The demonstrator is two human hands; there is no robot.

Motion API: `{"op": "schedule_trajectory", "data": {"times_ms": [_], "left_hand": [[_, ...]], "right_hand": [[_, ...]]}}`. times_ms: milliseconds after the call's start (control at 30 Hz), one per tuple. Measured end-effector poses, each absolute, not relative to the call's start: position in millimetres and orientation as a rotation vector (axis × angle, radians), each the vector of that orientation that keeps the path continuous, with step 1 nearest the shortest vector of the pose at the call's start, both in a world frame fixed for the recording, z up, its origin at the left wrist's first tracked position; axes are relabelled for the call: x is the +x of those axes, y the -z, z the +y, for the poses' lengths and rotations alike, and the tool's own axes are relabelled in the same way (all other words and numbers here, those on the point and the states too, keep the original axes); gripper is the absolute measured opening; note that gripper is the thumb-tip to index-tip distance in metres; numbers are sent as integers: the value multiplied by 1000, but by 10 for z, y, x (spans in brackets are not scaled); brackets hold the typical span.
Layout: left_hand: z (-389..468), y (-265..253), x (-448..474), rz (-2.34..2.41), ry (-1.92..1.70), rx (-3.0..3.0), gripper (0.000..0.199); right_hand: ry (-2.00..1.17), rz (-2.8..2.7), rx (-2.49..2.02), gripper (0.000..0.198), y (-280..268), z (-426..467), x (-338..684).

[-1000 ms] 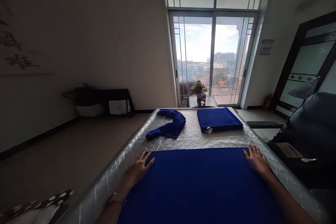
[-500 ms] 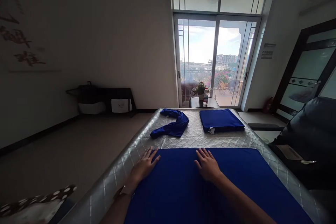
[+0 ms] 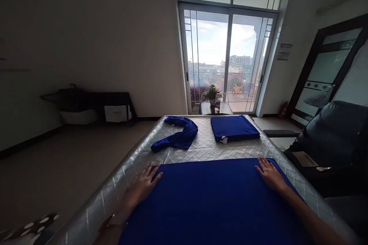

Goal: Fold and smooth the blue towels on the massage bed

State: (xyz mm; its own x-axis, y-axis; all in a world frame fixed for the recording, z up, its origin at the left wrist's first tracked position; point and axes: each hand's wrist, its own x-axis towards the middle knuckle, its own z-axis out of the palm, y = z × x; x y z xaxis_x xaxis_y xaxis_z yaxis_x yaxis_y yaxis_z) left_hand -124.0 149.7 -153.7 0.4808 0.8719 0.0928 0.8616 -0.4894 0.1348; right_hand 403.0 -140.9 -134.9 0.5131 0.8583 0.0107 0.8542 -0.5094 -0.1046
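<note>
A blue cloth [image 3: 209, 199] lies spread flat over the near part of a silver quilted mattress [image 3: 198, 153]. My left hand [image 3: 142, 183] rests on the cloth's far left corner, fingers stretched out. At the far right corner, my right hand [image 3: 270, 174] lies palm down with its fingers extended. Beyond the cloth's far edge, a crumpled blue garment-like cloth [image 3: 184, 134] sits on the left of the mattress. To its right is a neatly folded blue cloth [image 3: 234, 127] with a white tag on its near side.
A small dark table [image 3: 205, 108] with a potted plant [image 3: 211, 92] and a bottle [image 3: 217, 102] stands behind the mattress, before glass sliding doors [image 3: 207, 57]. On the right is a black leather chair [image 3: 330, 138]. Bags [image 3: 116, 113] lie along the left wall.
My right hand has slid right across the blue cloth to its far right corner. My left hand stays at the left corner. The view has turned slightly right.
</note>
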Motion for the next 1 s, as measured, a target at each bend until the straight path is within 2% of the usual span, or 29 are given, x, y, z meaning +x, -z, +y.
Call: {"op": "schedule_trajectory", "data": {"times_ms": [167, 700, 833, 933, 1000], "left_hand": [[1514, 1565, -1263, 1528, -236, 2682, 65], [1472, 1497, -1202, 1549, -270, 2651, 66], [1432, 1453, -1178, 1556, -247, 2638, 67], [1415, 1432, -1173, 1557, -248, 2619, 67], [1411, 1430, -1175, 1552, -267, 2617, 66]], "right_hand": [[45, -1374, -2681, 74, 1560, -1634, 4613], [52, -1361, -2716, 72, 1521, -1579, 4543], [193, -1217, -2860, 66, 1292, -1452, 4236], [246, -1454, -2753, 63, 1094, -1274, 3667], [134, -1660, -2572, 63, 1010, -1123, 3164]]}}
